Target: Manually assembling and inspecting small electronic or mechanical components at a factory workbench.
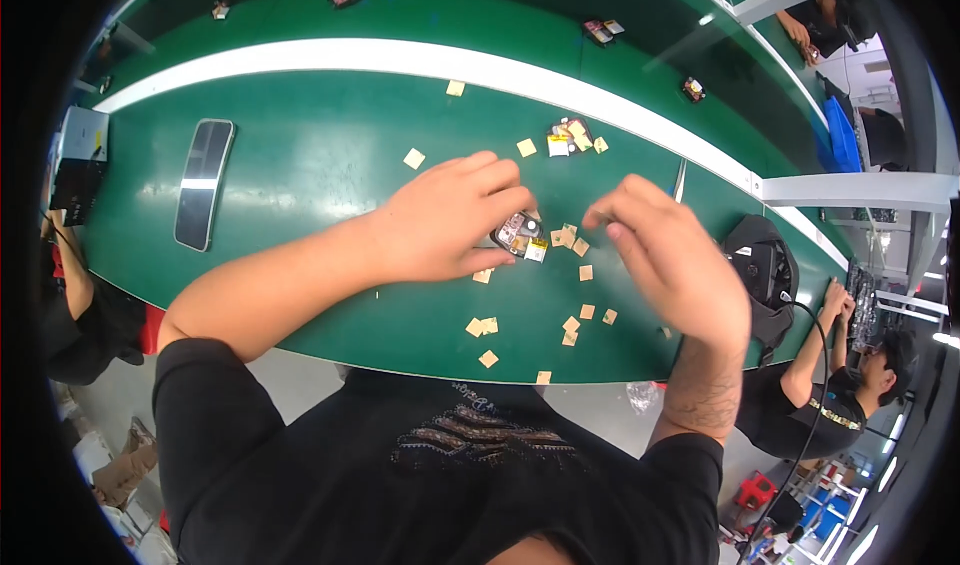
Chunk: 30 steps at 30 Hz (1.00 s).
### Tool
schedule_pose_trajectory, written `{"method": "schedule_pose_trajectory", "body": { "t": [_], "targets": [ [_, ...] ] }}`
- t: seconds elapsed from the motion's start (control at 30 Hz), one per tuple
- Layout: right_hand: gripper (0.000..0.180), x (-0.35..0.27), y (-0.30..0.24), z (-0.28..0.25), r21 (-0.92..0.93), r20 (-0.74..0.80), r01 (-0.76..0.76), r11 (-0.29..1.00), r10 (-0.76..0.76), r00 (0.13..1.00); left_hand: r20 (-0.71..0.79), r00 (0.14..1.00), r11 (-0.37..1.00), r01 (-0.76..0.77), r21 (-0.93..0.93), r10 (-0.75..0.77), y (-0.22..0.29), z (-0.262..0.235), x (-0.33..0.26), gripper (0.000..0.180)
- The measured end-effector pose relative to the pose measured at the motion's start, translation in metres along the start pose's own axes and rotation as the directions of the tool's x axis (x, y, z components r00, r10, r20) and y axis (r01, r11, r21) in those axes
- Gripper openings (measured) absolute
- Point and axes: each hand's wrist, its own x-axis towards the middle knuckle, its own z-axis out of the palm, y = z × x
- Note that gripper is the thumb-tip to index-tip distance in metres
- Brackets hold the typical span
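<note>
two bare hands here: the left hand (447, 217) has a small opened device (517, 231) pinched at its fingertips, so the device sits just right of that hand, which is clearly nearer. can't really call its long axis. the right hand (672, 257) hovers farther right, fingers curled, can't tell if holding anything; tan squares (569, 234) lie just left of it.
</note>
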Motion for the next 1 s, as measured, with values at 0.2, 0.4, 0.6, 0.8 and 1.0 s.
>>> {"method": "schedule_pose_trajectory", "body": {
  "t": [0.2, 0.4, 0.6, 0.8, 1.0],
  "targets": [
    [0.028, -0.015, -0.021, 0.041, 0.079, -0.047, -0.07, 0.994, 0.074, 0.996, 0.033, 0.999, 1.0, 0.018, 0.003, -0.018, -0.003, 0.003, -0.003, 0.05],
    [0.016, -0.008, -0.024, 0.067, -0.196, -0.117, -0.092, 0.976, 0.07, 0.991, -0.01, 1.0, 1.0, -0.011, -0.001, 0.011, -0.008, 0.007, -0.007, 0.051],
    [0.014, -0.001, -0.03, 0.067, -0.317, -0.107, -0.224, 0.922, 0.2, 0.974, 0.006, 1.0, 1.0, 0.012, 0.002, -0.012, -0.005, 0.009, -0.008, 0.05],
    [0.013, 0.003, -0.028, 0.068, -0.358, -0.052, -0.19, 0.914, 0.183, 0.982, -0.021, 1.0, 1.0, 0.01, -0.027, -0.011, -0.004, 0.011, -0.01, 0.05],
    [0.012, -0.002, -0.022, 0.074, -0.175, -0.086, -0.192, 0.966, 0.179, 0.98, -0.02, 0.999, 0.997, 0.043, -0.07, -0.044, -0.005, 0.012, -0.011, 0.048]
  ]
}}
